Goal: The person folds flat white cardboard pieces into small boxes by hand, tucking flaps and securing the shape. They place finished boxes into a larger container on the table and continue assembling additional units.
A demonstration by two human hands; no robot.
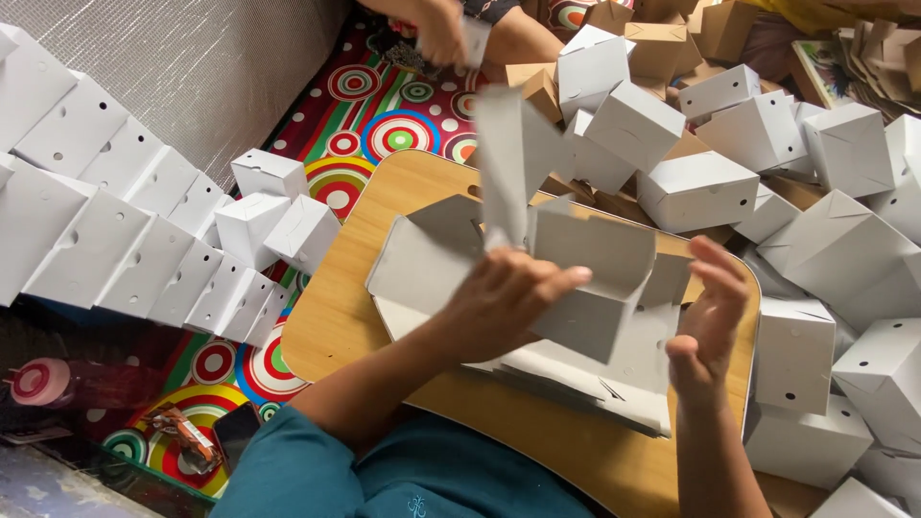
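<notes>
My left hand (504, 299) grips a half-folded grey cardboard box (585, 264), its flaps standing up, one tall flap (513, 158) rising above it. My right hand (710, 321) is open beside the box's right side, fingers spread, close to the cardboard but holding nothing. Under the box lies a stack of flat grey box blanks (576, 374) on a small wooden lap table (345, 317).
Rows of folded white boxes (125, 221) line the left; a heap of finished boxes (767, 144) fills the right. Another person's hand (441, 34) works at the top. A pink bottle (43, 381) and a dark phone (235, 432) lie on the patterned mat at lower left.
</notes>
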